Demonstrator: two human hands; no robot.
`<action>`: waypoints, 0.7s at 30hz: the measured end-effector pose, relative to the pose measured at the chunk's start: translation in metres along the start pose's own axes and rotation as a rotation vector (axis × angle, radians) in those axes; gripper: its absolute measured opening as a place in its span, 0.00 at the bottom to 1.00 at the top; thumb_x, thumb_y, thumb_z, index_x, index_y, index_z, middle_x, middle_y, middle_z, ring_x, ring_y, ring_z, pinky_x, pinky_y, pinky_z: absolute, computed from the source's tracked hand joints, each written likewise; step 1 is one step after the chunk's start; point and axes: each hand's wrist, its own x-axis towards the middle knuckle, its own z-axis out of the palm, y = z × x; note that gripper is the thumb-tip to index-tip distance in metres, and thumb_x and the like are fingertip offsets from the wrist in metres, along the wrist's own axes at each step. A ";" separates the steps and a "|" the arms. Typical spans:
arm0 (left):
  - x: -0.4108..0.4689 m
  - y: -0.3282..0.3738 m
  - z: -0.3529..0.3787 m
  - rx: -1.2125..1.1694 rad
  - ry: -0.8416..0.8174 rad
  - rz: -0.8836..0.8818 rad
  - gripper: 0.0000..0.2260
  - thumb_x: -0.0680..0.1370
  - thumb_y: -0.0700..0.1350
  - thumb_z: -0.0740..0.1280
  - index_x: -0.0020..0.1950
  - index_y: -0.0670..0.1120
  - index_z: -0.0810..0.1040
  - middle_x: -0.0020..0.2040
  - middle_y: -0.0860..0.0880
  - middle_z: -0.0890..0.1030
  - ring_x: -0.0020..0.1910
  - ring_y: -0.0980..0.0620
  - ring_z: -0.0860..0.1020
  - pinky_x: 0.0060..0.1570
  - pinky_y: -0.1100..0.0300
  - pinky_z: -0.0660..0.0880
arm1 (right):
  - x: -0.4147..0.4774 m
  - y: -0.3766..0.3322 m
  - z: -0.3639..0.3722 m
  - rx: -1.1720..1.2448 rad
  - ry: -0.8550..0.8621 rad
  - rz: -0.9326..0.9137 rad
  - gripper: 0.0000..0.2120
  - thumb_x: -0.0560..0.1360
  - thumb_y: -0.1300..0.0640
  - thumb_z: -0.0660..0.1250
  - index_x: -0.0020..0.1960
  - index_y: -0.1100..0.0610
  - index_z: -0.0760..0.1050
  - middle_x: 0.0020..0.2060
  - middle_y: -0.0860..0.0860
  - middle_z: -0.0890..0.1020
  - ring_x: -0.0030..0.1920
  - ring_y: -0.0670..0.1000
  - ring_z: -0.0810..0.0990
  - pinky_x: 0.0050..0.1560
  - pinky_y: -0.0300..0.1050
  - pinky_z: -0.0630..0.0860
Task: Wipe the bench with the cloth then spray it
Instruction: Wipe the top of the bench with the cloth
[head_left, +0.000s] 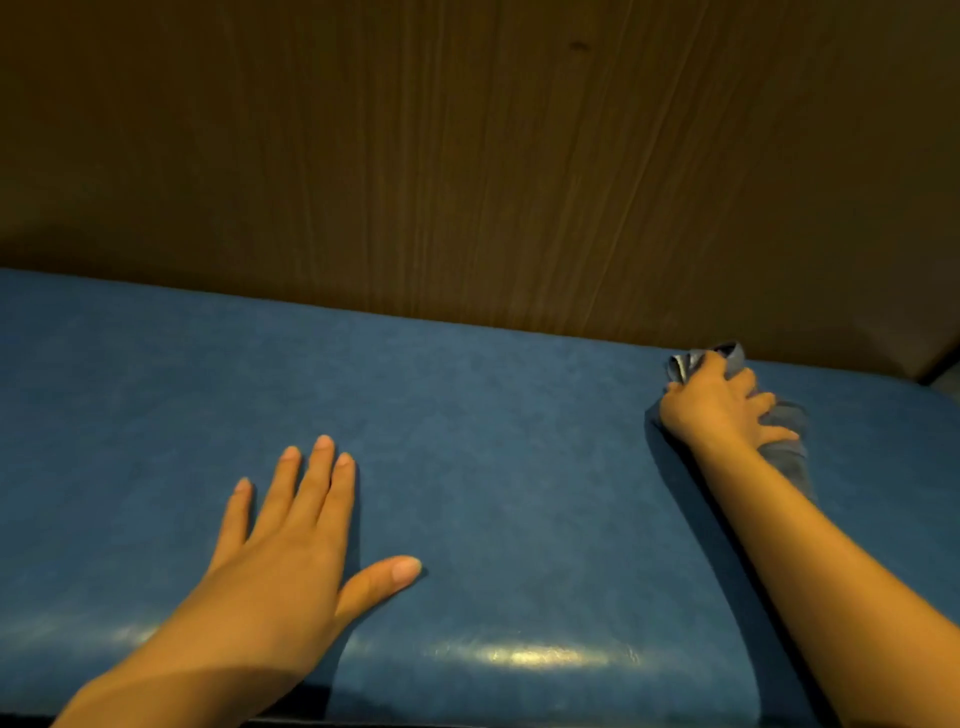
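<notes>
Right hand (719, 402) grips bunched grey cloth (784, 441) at far right of blue bench (493, 467), close to wooden wall (467, 156). Left hand (291, 540) lies spread flat on padding, bracing. Risk: wadded cloth covers little surface and likely leaves streaks; far seam easily missed. No spray bottle in view.

bench (493, 467): glossy blue vinyl | cloth (787, 431): grey fabric | wall (467, 156): wood grain

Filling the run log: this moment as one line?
step: wipe | right hand: grips crumpled grey cloth on blue padded bench, far right | left hand: flat on bench
</notes>
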 end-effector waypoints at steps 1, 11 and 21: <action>0.002 0.000 0.002 -0.004 0.046 0.001 0.55 0.37 0.73 0.15 0.61 0.48 0.23 0.61 0.55 0.22 0.65 0.58 0.27 0.73 0.49 0.36 | 0.008 -0.004 0.000 -0.004 0.010 -0.005 0.23 0.78 0.49 0.58 0.72 0.52 0.60 0.75 0.60 0.57 0.74 0.66 0.50 0.68 0.75 0.43; 0.021 -0.015 0.034 0.047 0.144 0.051 0.45 0.75 0.68 0.37 0.53 0.37 0.83 0.55 0.40 0.83 0.58 0.39 0.77 0.52 0.47 0.60 | 0.022 -0.049 0.012 0.076 0.039 -0.378 0.12 0.77 0.53 0.60 0.59 0.44 0.75 0.62 0.57 0.77 0.63 0.63 0.72 0.66 0.62 0.62; 0.022 -0.013 0.034 0.139 0.176 -0.026 0.44 0.76 0.67 0.37 0.53 0.38 0.83 0.55 0.41 0.83 0.54 0.40 0.81 0.54 0.44 0.69 | -0.055 -0.098 0.044 0.104 -0.113 -1.010 0.19 0.77 0.51 0.61 0.67 0.41 0.68 0.65 0.48 0.76 0.65 0.56 0.73 0.62 0.62 0.68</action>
